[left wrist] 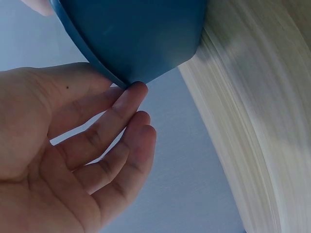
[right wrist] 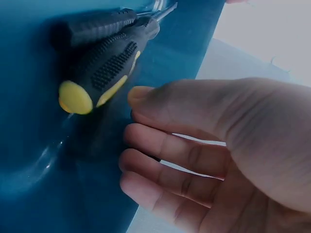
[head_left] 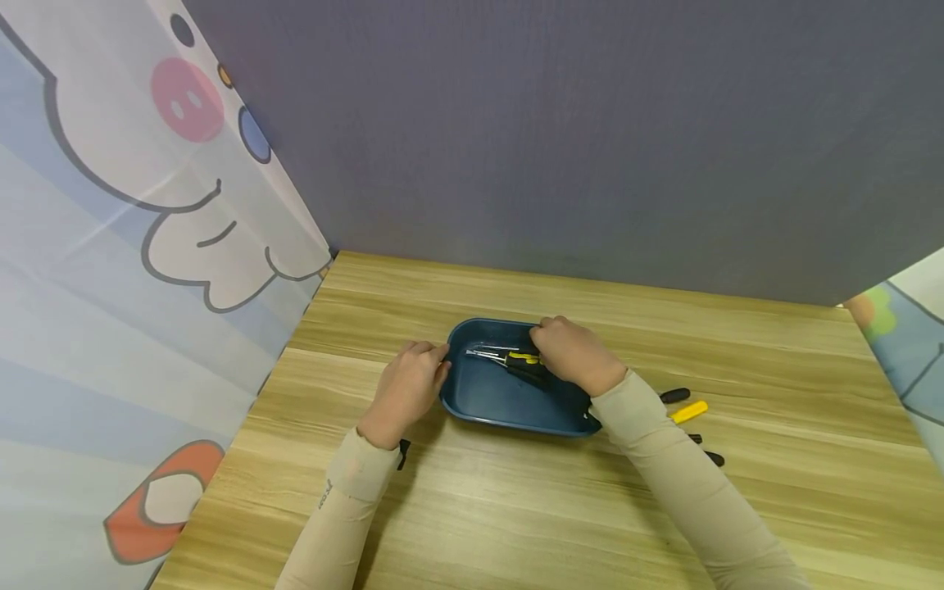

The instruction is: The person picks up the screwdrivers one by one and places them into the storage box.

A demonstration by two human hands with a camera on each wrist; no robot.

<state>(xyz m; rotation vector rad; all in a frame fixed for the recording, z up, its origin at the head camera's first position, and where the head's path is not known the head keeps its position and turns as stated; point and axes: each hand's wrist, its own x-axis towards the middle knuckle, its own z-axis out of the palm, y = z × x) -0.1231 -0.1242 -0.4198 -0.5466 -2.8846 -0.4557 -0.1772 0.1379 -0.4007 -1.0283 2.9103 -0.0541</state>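
a: two hands are at the blue tray (head_left: 509,406), as we see it. the left hand (head_left: 407,389) sits at the tray's left end, fingers relaxed and fairly straight, with fingertips (left wrist: 137,92) touching the outer rim; it clasps nothing.

b: and the right hand (head_left: 571,352)?

a: it is over the far right part of the tray. in the right wrist view its fingers (right wrist: 160,145) are loosely bent and spread, just beside the black-and-yellow screwdriver (right wrist: 104,73), but we see no finger wrapped round it.

b: where does the screwdriver lie?

a: inside the tray, on its floor, handle toward the right hand and metal shaft pointing to the left end (a second dark handle (right wrist: 95,29) lies right against it).

b: what else do we see?

a: the tray rests on a wooden table (head_left: 516,508). to the right of it, partly behind the right sleeve, lie a few more tools, one with a yellow handle (head_left: 689,411) and others black (head_left: 674,395). a grey wall stands behind the table.
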